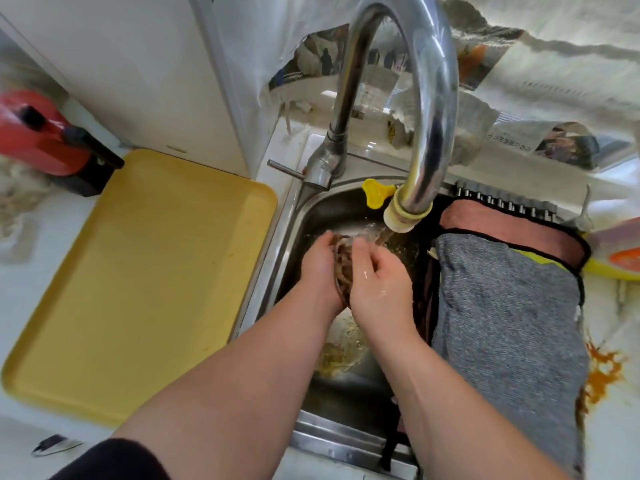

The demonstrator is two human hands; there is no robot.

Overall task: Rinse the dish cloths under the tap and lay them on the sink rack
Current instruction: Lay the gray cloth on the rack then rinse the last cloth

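A crumpled brown dish cloth (343,263) is squeezed between my left hand (320,271) and my right hand (377,284) over the steel sink (304,216). Both hands grip it just below the tap spout (403,213), and water runs onto the cloth's top. On the sink rack (502,200) at the right lies a grey cloth (509,327) over a reddish-brown cloth (512,230) with black trim. The tall chrome tap (429,98) arches over the sink.
A yellow tray (138,278) lies on the counter left of the sink. A red appliance (45,136) stands at the far left. A yellow plug (375,192) sits at the sink's back rim. Food scraps lie in the sink bottom (341,348). Orange stains mark the right counter (602,372).
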